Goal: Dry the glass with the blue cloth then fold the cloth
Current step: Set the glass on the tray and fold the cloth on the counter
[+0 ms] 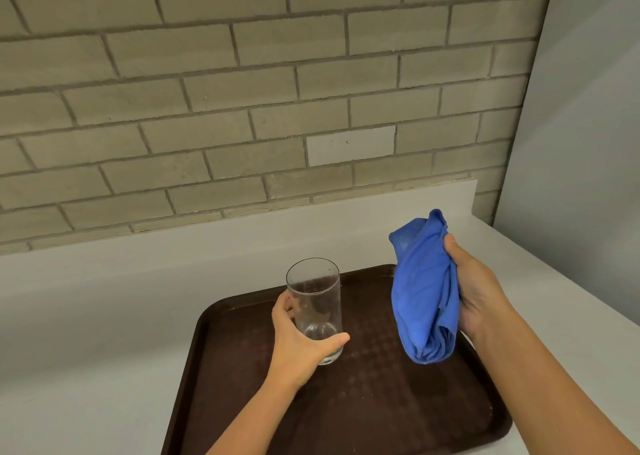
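The glass [313,310] is a tall, clear, straight-sided tumbler standing upright on a dark brown tray [363,402], and droplets cling to its wall, so it is likely slick as well as breakable; its height over a narrow base suggests it would tip easily if pushed near the rim. The left hand [299,340] is wrapped around its lower half, thumb in front and fingers behind, closed on it low down, which looks like the steadiest place to hold while the cloth works inside and around it. The blue cloth [422,288] is soft, limp and light, bunched into a loose wad that hangs down over the tray; the right hand [476,293] is closed on its right edge and holds it up in the air, near the glass but not touching it. The tray's textured face probably offers some grip. It lies on a pale, smooth surface [86,333] that runs to a low upstand beneath a brick wall [207,90], with a plain wall [588,142] on the right.
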A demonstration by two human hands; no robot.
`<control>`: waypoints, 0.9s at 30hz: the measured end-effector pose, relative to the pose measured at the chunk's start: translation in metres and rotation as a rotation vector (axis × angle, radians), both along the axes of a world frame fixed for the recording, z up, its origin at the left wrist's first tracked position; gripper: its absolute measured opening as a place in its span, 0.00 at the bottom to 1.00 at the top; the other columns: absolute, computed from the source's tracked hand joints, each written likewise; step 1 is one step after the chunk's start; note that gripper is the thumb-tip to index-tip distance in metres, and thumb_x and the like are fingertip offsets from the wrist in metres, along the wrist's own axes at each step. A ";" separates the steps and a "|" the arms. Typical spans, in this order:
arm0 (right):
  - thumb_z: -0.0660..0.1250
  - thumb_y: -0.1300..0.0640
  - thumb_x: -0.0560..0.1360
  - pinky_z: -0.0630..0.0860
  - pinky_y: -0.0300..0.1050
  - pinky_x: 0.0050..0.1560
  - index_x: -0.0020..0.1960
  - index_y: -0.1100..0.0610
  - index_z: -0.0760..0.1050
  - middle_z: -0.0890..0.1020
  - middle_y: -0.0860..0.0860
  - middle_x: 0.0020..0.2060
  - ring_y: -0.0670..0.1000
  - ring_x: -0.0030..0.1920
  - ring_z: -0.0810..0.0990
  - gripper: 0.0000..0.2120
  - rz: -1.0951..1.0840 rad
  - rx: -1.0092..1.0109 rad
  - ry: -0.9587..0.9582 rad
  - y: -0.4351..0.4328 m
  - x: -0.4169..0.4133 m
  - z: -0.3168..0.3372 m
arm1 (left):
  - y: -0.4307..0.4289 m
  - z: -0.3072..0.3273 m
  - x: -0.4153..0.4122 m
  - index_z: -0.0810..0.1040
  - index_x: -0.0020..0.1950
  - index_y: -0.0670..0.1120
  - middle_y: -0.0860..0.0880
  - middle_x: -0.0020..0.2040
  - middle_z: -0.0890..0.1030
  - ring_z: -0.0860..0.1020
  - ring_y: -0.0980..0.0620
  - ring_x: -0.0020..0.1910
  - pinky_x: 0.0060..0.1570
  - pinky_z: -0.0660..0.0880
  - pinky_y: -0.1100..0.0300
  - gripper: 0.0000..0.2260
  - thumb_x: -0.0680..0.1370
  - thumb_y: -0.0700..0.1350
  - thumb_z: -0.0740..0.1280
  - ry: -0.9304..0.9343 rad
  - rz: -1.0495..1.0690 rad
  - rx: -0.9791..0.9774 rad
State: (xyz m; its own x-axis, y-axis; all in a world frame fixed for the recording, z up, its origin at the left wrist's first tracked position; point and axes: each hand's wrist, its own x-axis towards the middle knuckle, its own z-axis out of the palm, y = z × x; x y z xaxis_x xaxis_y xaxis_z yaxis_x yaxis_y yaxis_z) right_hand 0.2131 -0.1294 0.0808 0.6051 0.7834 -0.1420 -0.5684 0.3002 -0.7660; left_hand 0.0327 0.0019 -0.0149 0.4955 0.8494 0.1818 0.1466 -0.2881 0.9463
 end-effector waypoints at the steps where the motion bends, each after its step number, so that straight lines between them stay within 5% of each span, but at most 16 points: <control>1: 0.52 0.47 0.78 0.77 0.42 0.43 0.49 0.55 0.74 0.79 0.53 0.46 0.48 0.43 0.81 0.16 -0.002 0.009 -0.003 -0.001 -0.002 0.001 | -0.004 0.006 -0.003 0.54 0.68 0.56 0.52 0.67 0.63 0.66 0.54 0.65 0.60 0.65 0.63 0.48 0.57 0.46 0.80 -0.015 0.034 0.017; 4: 0.52 0.49 0.78 0.80 0.40 0.39 0.48 0.54 0.75 0.82 0.51 0.41 0.45 0.37 0.83 0.15 -0.010 0.051 0.002 -0.004 -0.011 0.006 | -0.020 0.037 -0.011 0.57 0.65 0.60 0.51 0.66 0.62 0.64 0.57 0.64 0.60 0.61 0.72 0.39 0.62 0.47 0.77 -0.176 0.154 0.214; 7: 0.54 0.50 0.78 0.80 0.39 0.37 0.44 0.52 0.77 0.84 0.46 0.35 0.44 0.37 0.83 0.14 -0.018 0.079 -0.062 -0.002 -0.026 0.010 | -0.048 0.081 -0.004 0.64 0.58 0.64 0.59 0.58 0.69 0.70 0.64 0.54 0.52 0.66 0.76 0.25 0.64 0.52 0.69 -0.305 0.044 0.433; 10: 0.56 0.49 0.77 0.75 0.39 0.42 0.41 0.46 0.77 0.83 0.44 0.36 0.45 0.42 0.81 0.12 -0.278 -0.087 -0.563 0.004 -0.042 0.013 | -0.067 0.124 0.023 0.70 0.56 0.63 0.61 0.52 0.75 0.74 0.64 0.48 0.44 0.70 0.71 0.15 0.70 0.56 0.66 -0.170 -0.239 0.214; 13: 0.54 0.52 0.78 0.74 0.28 0.45 0.46 0.33 0.73 0.82 0.37 0.40 0.36 0.47 0.79 0.15 -0.329 -0.020 -0.995 0.005 -0.065 0.019 | -0.068 0.149 0.049 0.73 0.56 0.53 0.56 0.49 0.78 0.77 0.63 0.47 0.44 0.72 0.67 0.18 0.70 0.60 0.66 -0.104 -0.395 -0.122; 17: 0.53 0.54 0.77 0.67 0.25 0.58 0.57 0.29 0.62 0.69 0.38 0.62 0.35 0.62 0.69 0.19 -0.273 -0.009 -1.343 0.003 -0.076 0.017 | -0.063 0.159 0.060 0.79 0.51 0.47 0.46 0.47 0.84 0.82 0.52 0.46 0.47 0.78 0.60 0.11 0.72 0.51 0.69 -0.210 -0.350 -0.098; 19: 0.56 0.56 0.77 0.64 0.23 0.59 0.58 0.34 0.66 0.63 0.35 0.66 0.30 0.65 0.64 0.18 -0.226 0.057 -1.247 -0.005 -0.072 0.017 | -0.059 0.159 0.059 0.80 0.49 0.46 0.46 0.44 0.84 0.82 0.56 0.42 0.44 0.79 0.63 0.08 0.73 0.47 0.68 -0.266 -0.342 -0.084; 22: 0.60 0.60 0.76 0.69 0.24 0.54 0.51 0.44 0.77 0.73 0.39 0.61 0.30 0.59 0.70 0.13 -0.333 0.150 -0.938 -0.019 -0.056 0.025 | -0.052 0.163 0.056 0.79 0.42 0.51 0.55 0.30 0.84 0.80 0.64 0.31 0.30 0.74 0.72 0.02 0.74 0.47 0.67 -0.265 -0.392 -0.003; 24: 0.63 0.59 0.74 0.74 0.35 0.57 0.54 0.48 0.76 0.78 0.44 0.57 0.37 0.57 0.75 0.11 -0.394 0.077 -0.807 -0.022 -0.039 0.033 | -0.049 0.167 0.055 0.80 0.42 0.51 0.54 0.33 0.85 0.82 0.60 0.35 0.34 0.77 0.68 0.06 0.74 0.50 0.66 -0.211 -0.428 0.027; 27: 0.66 0.57 0.71 0.77 0.42 0.52 0.54 0.52 0.75 0.81 0.50 0.51 0.46 0.51 0.81 0.12 -0.148 0.055 -0.636 -0.025 -0.021 0.049 | -0.043 0.171 0.058 0.83 0.46 0.53 0.50 0.45 0.86 0.82 0.52 0.49 0.48 0.78 0.60 0.13 0.75 0.56 0.61 -0.134 -0.545 0.012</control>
State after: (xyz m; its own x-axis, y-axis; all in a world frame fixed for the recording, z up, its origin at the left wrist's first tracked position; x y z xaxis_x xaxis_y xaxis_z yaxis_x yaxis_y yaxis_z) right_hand 0.1920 -0.1540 0.1300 0.6598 0.6811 0.3175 0.0411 0.3892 -0.9202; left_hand 0.0910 -0.0414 0.1565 0.8342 0.4740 0.2819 -0.1483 -0.2995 0.9425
